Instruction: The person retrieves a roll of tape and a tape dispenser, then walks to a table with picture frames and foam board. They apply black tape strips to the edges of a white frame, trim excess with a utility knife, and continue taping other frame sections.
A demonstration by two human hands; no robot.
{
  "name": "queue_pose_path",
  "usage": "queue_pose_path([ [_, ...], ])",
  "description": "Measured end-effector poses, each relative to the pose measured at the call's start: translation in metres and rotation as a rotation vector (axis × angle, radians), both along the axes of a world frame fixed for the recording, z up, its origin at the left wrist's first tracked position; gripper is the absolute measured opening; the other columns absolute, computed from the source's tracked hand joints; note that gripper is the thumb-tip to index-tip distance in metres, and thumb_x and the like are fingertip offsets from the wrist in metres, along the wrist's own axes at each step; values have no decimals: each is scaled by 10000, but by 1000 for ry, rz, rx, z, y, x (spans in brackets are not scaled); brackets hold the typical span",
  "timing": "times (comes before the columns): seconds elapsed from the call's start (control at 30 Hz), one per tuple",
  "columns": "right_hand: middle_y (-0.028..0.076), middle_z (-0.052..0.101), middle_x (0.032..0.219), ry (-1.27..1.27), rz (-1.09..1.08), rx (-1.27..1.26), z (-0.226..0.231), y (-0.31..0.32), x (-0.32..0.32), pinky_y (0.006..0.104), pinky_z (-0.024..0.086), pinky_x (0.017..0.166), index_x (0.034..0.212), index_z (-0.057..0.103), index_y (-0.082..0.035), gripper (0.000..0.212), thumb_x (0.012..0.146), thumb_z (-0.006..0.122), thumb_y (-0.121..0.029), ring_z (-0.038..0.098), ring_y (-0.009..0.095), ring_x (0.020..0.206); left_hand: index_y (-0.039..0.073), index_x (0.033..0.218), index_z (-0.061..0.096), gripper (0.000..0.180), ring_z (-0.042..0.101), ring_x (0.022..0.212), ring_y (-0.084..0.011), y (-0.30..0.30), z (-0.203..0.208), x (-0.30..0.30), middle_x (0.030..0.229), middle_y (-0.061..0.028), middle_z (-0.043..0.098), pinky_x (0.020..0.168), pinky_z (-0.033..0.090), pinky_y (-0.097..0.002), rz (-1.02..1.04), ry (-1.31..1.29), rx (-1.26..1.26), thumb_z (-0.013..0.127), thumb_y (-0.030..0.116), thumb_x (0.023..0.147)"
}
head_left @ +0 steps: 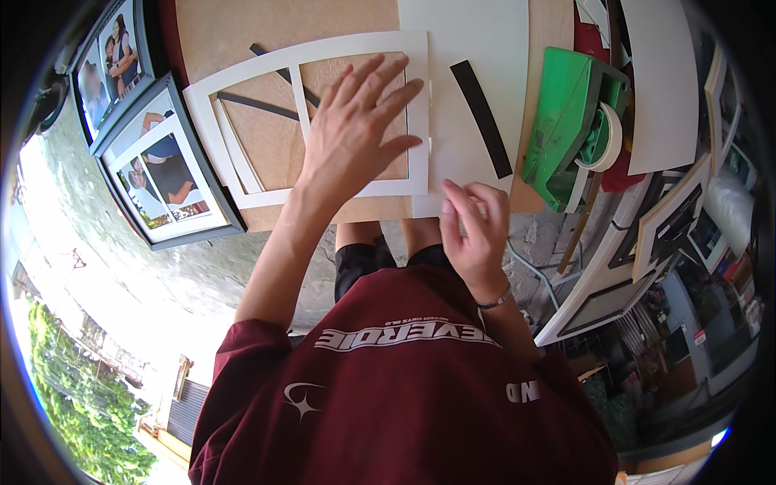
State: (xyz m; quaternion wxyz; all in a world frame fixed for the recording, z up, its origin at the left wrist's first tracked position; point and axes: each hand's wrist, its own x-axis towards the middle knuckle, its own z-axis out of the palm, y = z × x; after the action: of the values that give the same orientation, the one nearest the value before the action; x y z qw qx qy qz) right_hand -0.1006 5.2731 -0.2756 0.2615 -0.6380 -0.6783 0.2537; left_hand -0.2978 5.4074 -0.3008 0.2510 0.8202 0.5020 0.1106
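My left hand [360, 121] lies flat with fingers spread over a white mat board [323, 50] with two window openings, covering part of its right opening. Through the openings show the plywood tabletop and dark strips [257, 105] crossing at angles. My right hand [477, 230] is just off the mat's lower right corner, above the table's near edge. Its thumb and fingertips come together in a pinch; whatever is between them, if anything, is too small to make out. Small pale bits [431, 147] show along the mat's right edge.
A black strip [482, 120] lies on a white sheet [465, 32] at the right. Beyond it stands a green tape dispenser [558, 121] with a tape roll [608, 137]. Two framed photo displays [220, 206] lean at the left. More frames [671, 214] stack at the far right.
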Motion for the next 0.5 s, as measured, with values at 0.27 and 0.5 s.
queue_pose_path([
  [0.27, 153, 705, 1062, 36, -614, 252, 45, 61, 112, 316, 573, 845, 1177, 640, 53, 181, 1058, 534, -33, 692, 205, 933, 180, 1498, 519, 846, 316, 1528, -282, -5, -8, 4, 1622, -68, 406, 1267, 222, -505, -104, -17, -110, 850, 403, 753],
  [0.5, 177, 709, 1095, -345, -275, 46, 25, 110, 184, 399, 533, 852, 1151, 689, -21, 200, 959, 632, -30, 690, 368, 969, 128, 1374, 597, 820, 512, 1332, -339, -39, 10, -23, 1455, -95, 544, 1122, 401, -501, 0, -17, -68, 929, 283, 640],
])
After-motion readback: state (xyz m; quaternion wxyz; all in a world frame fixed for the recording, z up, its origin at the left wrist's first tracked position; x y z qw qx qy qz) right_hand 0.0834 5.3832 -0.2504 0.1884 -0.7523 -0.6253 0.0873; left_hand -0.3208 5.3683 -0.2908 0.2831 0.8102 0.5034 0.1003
